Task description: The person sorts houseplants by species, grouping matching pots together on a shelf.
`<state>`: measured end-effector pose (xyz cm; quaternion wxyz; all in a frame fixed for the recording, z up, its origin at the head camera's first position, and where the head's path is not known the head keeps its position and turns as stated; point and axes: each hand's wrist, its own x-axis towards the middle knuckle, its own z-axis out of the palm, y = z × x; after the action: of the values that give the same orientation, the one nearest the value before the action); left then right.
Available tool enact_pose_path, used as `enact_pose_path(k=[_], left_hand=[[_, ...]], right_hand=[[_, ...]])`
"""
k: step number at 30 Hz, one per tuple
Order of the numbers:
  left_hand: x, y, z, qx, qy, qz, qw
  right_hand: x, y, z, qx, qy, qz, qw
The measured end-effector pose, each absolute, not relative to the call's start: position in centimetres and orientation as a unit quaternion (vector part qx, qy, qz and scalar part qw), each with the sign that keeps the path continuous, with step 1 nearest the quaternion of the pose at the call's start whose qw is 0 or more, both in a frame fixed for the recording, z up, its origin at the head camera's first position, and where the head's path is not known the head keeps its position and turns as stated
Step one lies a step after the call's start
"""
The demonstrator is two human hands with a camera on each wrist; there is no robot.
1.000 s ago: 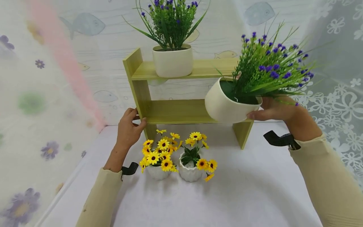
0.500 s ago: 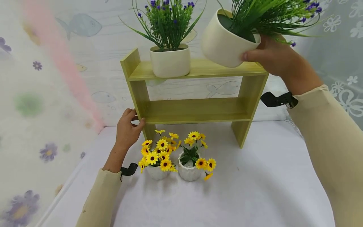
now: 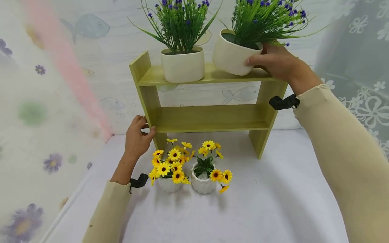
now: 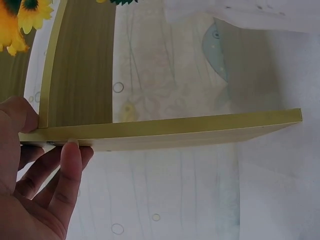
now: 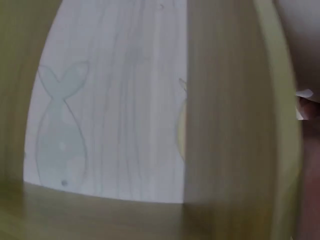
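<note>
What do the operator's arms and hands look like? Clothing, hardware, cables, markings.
Left sleeve and right sleeve: both long, plain beige. A bent black attachment juts from each cuff: left attachment, right attachment. Left grip and right grip are gloveless. No cables or lettering visible.

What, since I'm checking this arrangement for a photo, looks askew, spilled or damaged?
The cream rounded pot of purple-flowered greenery in the right hand is tilted, leaning toward that hand; the matching pot on the olive wood-grain shelf unit stands upright. That tilt likely comes from being held. No spill or damage shows.
</note>
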<state>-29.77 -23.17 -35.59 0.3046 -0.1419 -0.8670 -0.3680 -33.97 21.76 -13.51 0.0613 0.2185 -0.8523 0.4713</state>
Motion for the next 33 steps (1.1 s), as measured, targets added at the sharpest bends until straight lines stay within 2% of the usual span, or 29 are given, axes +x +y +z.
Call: enact_pose_path(k=[7,18,28,33], left_hand=[[-30.02,-22.93,-35.51,-0.139,-0.866,-0.371,0.306],[-29.95,-23.1,-35.7,-0.127,-0.867,-0.373,0.305],[-29.85,-23.13,-35.71,-0.126,-0.866,-0.376,0.305],[-29.65,-23.14,-35.77,-0.129,-0.865,-0.382,0.3]], right_hand=[[-34.03,21.9,-13.65,0.202,-0.842,0.499,0.031],[-34.0,21.59,-13.73,0.276,-0.793,0.543,0.007],[-33.66,21.32,-14.05,0.282,-0.79,0.544,0.029],[-33.4,21.35,-14.41,0.287,-0.783,0.55,0.057]])
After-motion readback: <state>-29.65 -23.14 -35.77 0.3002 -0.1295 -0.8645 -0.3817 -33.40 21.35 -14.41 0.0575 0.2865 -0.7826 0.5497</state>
